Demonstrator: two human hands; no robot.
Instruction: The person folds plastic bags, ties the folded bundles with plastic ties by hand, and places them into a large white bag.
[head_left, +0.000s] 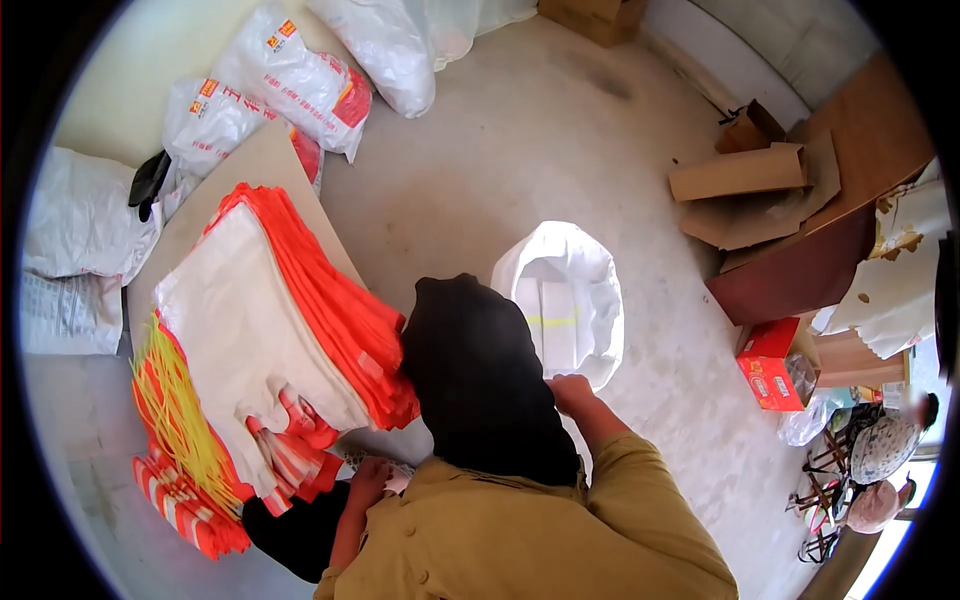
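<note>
White sack point(562, 242) standing open; how full, I cannot tell. Left of the sack, outside it, lie stacked red cloths point(325, 300) and loose yellow strings point(172, 390). Right hand point(572, 393) curls at its near rim, left hand point(370, 478) near the cloths; both grips unclear.

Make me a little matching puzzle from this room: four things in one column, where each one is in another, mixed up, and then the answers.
1. Open white sack
2. Yellow strings
3. Red box
4. White bags with red printing

A. Against the pale wall, at upper left
B. On the floor, at the person's right hand
C. On the left side of the cloth pile
D. Beside the reddish-brown furniture, at right

Right pairs: 1-B, 2-C, 3-D, 4-A
</note>
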